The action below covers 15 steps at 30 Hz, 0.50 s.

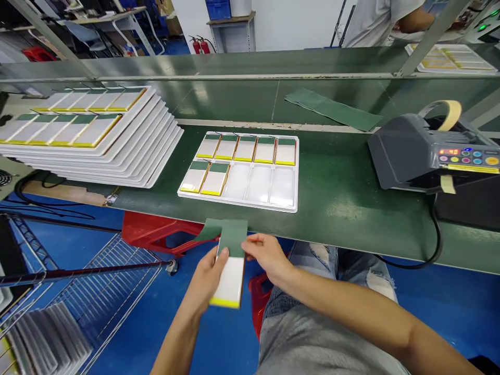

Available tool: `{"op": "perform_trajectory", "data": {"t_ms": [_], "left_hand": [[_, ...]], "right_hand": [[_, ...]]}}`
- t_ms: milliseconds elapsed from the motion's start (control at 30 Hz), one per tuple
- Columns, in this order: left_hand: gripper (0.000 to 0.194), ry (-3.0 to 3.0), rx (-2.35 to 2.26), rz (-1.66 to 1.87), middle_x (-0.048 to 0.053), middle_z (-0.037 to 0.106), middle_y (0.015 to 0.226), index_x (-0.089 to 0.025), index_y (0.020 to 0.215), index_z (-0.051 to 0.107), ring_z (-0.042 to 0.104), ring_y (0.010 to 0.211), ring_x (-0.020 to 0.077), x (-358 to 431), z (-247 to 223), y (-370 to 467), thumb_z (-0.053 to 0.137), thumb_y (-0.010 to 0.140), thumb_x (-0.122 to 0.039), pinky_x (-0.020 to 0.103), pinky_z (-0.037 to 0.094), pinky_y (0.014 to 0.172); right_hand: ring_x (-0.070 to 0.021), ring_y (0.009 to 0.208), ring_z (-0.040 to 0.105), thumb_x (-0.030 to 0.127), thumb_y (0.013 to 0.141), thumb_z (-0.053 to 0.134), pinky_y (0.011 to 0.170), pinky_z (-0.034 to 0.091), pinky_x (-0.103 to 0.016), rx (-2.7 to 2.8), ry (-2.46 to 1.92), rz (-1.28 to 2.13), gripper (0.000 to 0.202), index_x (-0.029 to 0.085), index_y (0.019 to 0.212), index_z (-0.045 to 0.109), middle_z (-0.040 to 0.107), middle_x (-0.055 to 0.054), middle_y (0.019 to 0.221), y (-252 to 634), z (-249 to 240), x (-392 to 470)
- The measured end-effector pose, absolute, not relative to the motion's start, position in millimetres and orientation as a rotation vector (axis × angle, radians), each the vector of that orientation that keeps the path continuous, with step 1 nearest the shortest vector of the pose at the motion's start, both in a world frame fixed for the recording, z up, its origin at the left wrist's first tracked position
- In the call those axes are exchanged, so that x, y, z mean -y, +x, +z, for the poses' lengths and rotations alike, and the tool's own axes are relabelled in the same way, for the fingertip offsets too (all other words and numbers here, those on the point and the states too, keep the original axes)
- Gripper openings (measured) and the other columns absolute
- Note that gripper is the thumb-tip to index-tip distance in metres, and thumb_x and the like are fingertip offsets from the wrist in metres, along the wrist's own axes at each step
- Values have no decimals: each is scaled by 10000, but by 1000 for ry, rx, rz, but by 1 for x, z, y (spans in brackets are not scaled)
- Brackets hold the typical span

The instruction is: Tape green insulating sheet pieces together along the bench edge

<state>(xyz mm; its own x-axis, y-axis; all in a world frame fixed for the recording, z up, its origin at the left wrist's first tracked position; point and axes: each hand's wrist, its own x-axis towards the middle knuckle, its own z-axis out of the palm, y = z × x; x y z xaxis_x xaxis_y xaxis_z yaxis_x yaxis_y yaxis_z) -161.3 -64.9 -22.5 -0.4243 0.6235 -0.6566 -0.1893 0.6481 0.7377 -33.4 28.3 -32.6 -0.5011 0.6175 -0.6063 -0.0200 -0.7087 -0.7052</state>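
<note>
Pack [230, 278] (flat, white, yellow-ended) bears a green strip [234, 239].

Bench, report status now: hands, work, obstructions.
Left hand gripping white pack. Right hand at green strip's edge. Seven packs in tray. Nothing seen blocking either hand.

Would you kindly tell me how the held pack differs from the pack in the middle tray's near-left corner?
The held pack is in the left hand; the corner pack lies in the tray. The held pack's green strip juts out sideways; the corner pack's green band does not. Both have white faces with yellow ends.
</note>
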Motion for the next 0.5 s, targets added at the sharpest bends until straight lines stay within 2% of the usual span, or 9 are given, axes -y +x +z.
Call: {"op": "perform_trajectory", "data": {"t_ms": [100, 200, 267, 367, 400, 500], "left_hand": [[512, 504, -1633, 960, -10, 664, 669, -199, 1111, 562, 544, 473, 125, 85, 5, -152, 573, 770, -581, 208, 404, 431], [465, 733, -1659, 909, 31, 700, 851, -200, 1175, 560, 629, 668, 180, 91, 18, -142, 538, 826, -507, 231, 467, 544], [421, 891, -1735, 860, 33, 700, 937, -208, 1180, 574, 639, 790, 201, 85, 19, -134, 564, 829, -439, 239, 485, 652], [485, 988, -1753, 830, 21, 693, 1044, -242, 1224, 557, 635, 890, 214, 69, 17, -120, 656, 762, -350, 250, 483, 774], [542, 989, -1730, 831, 18, 694, 1048, -254, 1258, 532, 637, 887, 211, 64, 17, -116, 676, 741, -329, 248, 484, 779], [737, 984, -1656, 832, 2, 710, 845, -267, 1372, 414, 619, 665, 165, 54, 22, -102, 704, 695, -297, 225, 487, 633]], "right_hand": [[-99, 585, 549, 200, 588, 795, 596, 448, -230, 1099, -1022, 2355, 262, 171, 731, 577, 601, 38, 635, -5, -8, -22], [-136, 767, 597, 252, 697, 745, 734, 470, -273, 1375, -718, 2320, 353, 202, 994, 559, 647, -9, 869, 23, 7, -32], [-158, 879, 580, 280, 765, 687, 811, 451, -303, 1613, -700, 2061, 348, 216, 1070, 532, 625, -32, 974, 36, 14, -46], [-151, 803, 541, 284, 787, 659, 753, 428, -288, 1911, -826, 1591, 123, 203, 828, 576, 591, -6, 831, 50, 23, -65], [-141, 740, 523, 283, 793, 650, 701, 419, -276, 1958, -868, 1510, 126, 199, 751, 565, 570, 7, 757, 54, 25, -70], [-112, 594, 452, 299, 796, 640, 563, 364, -242, 1947, -939, 1578, 185, 190, 679, 547, 508, 34, 622, 65, 27, -78]]}}
